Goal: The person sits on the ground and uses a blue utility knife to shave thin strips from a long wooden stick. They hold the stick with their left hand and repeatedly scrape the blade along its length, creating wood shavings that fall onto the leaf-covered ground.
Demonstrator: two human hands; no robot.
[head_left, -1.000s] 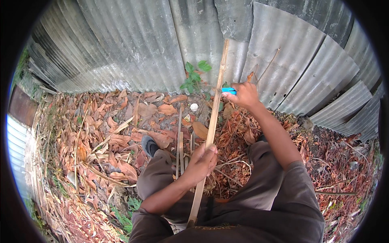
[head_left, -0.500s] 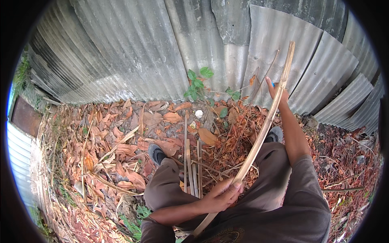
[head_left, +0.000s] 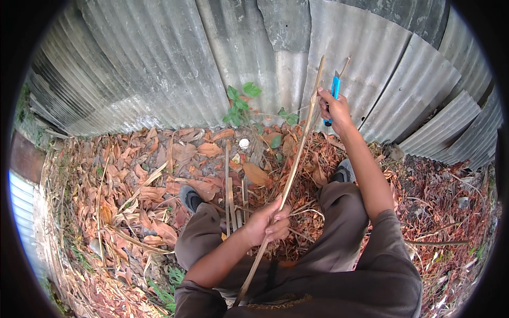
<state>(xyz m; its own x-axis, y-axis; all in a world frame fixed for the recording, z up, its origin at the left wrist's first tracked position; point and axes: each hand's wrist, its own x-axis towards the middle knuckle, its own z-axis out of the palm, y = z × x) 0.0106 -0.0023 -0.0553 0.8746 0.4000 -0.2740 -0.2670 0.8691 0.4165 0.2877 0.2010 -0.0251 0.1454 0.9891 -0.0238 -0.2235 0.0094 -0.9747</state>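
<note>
A long, pale split bamboo strip (head_left: 298, 151) slants up from my lap toward the metal fence. My left hand (head_left: 268, 221) is closed round its lower part. Near its upper end, my right hand (head_left: 339, 111) grips a blue utility knife (head_left: 335, 87) with the dark blade out, pointing up. The right thumb reaches to the strip beside a rough node, while the blade stands a little to the right, apart from the strip.
Corrugated metal sheets (head_left: 154, 69) form a fence ahead. Dry leaves (head_left: 180, 153) cover the ground. Several narrow strips (head_left: 230, 196) lie between my feet. A small green plant (head_left: 237, 106) grows against the fence, with a white round object (head_left: 244, 143) nearby. Another stick (head_left: 437, 243) lies at right.
The strip has been turned to show its narrower side, and its upper end has swung left. My right hand has shifted left, bringing the knife, mostly hidden before, into full view.
</note>
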